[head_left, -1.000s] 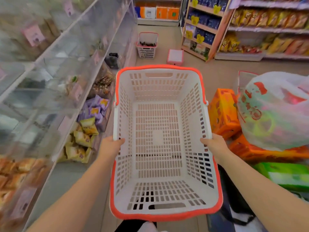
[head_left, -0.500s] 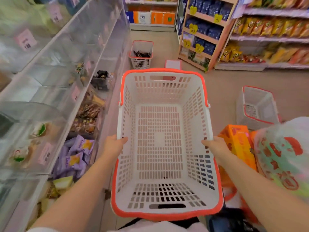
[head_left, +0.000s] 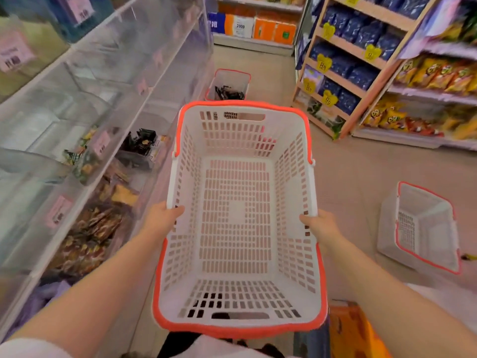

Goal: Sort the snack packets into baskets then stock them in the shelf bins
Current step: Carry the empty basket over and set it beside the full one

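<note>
I carry the white basket with the orange rim (head_left: 240, 215) out in front of my body, level and mouth up, so that it is ready to take packets and I can see straight down into it. It holds nothing; the floor shows pink through its slotted bottom. My left hand (head_left: 162, 218) grips the basket's left rim about halfway along, thumb hooked over the edge and fingers hidden under the wall. My right hand (head_left: 321, 224) grips the right rim opposite it in the same way. Holding at the two sides rather than by a handle keeps the basket from swinging, I judge.

Everything else I place from this basket. To its left run the clear shelf bins (head_left: 85, 130); the ones nearest the basket hold brown snack packets (head_left: 90, 233), and one further along holds dark packets (head_left: 140, 144). Several upper bins look bare, though glare makes that hard to tell. Beyond the basket's far end, a second basket (head_left: 228, 83) stands on the floor with dark packets in it. To the basket's right, well apart, a third basket (head_left: 423, 228) sits on the floor, and nothing shows inside it. Just beside the basket's near right corner is an orange carton (head_left: 353, 332).

With my basket bare, I judge the sorting step is what I am about: it needs setting down near stock to be filled.
</note>
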Demonstrator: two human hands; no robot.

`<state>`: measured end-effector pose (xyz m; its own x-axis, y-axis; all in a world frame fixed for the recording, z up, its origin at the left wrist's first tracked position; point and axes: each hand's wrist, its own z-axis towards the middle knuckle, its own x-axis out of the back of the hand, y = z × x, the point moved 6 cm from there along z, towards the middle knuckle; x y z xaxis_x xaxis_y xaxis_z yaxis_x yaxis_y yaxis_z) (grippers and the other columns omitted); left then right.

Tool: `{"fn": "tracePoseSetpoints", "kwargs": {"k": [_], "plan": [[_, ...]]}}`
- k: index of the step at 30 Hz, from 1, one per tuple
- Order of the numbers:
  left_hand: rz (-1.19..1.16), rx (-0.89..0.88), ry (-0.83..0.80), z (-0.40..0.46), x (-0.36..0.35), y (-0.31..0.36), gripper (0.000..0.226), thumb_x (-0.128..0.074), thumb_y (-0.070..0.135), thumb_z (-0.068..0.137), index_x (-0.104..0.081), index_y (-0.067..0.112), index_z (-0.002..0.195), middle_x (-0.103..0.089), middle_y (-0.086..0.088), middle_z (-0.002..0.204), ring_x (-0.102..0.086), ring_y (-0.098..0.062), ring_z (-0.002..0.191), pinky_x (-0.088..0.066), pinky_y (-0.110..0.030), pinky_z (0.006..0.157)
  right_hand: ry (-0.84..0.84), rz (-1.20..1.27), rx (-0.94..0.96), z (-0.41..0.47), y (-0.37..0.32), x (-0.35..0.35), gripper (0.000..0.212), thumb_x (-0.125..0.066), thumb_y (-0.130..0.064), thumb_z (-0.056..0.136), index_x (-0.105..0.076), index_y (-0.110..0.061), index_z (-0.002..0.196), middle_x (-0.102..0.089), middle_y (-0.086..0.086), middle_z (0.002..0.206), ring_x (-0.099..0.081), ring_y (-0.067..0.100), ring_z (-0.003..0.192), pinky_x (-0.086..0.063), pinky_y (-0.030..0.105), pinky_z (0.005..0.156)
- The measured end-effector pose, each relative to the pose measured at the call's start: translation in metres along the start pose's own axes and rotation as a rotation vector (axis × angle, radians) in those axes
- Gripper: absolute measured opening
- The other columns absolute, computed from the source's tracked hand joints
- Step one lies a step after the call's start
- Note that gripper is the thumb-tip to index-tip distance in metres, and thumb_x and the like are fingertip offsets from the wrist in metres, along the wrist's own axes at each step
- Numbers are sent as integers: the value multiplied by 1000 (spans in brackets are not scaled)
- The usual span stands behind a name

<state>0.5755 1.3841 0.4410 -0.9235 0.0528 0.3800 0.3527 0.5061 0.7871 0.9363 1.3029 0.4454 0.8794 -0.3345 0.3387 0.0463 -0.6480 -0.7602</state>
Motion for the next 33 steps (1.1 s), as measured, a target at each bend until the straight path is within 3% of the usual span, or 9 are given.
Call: {"fn": "tracePoseSetpoints", "kwargs": {"k": [3,7,14,17,24,28,33], "plan": [[26,7,-11,60,-7,35,19,-60,17,89,-63,2,101,-64,-24,95,-62,-38,87,-52,-49,79,10,21,-24,53,-28,-16,20,-56,-4,89,-61,-4,108,-65,18,104,-63,38,96,-53,51,86],[70,-37,-8,139,-18,90,9,-60,13,89,-57,4,88,-56,-15,83,-52,-26,65,-42,-35,64,20,72,-48,120,-72,-37,18,-58,-1,87,-61,-2,104,-64,18,98,-62,33,87,-52,48,85],[88,-36,-18,254,-27,182,28,-59,15,89,-59,-2,111,-62,-20,96,-59,-32,88,-49,-42,82,21,92,-52,225,-163,-57,19,-60,-7,88,-60,-7,107,-66,15,97,-64,36,91,-55,48,81],[64,-42,-27,295,-42,212,29,-59,14,90,-59,-3,113,-60,-15,93,-56,-27,82,-46,-36,74,29,98,-62,268,-193,-59,19,-60,-4,87,-61,-6,106,-67,14,93,-65,33,85,-55,42,73],[56,21,16,408,-80,271,30,-61,21,89,-59,3,113,-60,-5,79,-56,-16,65,-43,-26,53,-43,7,-40,400,-293,-67,11,-59,0,87,-59,-5,96,-65,12,82,-64,31,75,-55,49,76],[12,68,73,462,-98,303,30,-62,19,88,-61,-3,109,-62,-11,81,-56,-17,62,-44,-25,51,-112,-43,-35,468,-354,-77,11,-57,1,88,-57,-2,98,-64,23,100,-62,44,96,-51,57,85],[-37,86,166,515,-113,344,18,-63,18,87,-63,4,97,-59,-4,70,-56,-17,60,-44,-27,54,-178,-136,7,543,-426,-87,10,-55,2,88,-56,-5,94,-64,25,104,-61,44,98,-50,57,88]]}}
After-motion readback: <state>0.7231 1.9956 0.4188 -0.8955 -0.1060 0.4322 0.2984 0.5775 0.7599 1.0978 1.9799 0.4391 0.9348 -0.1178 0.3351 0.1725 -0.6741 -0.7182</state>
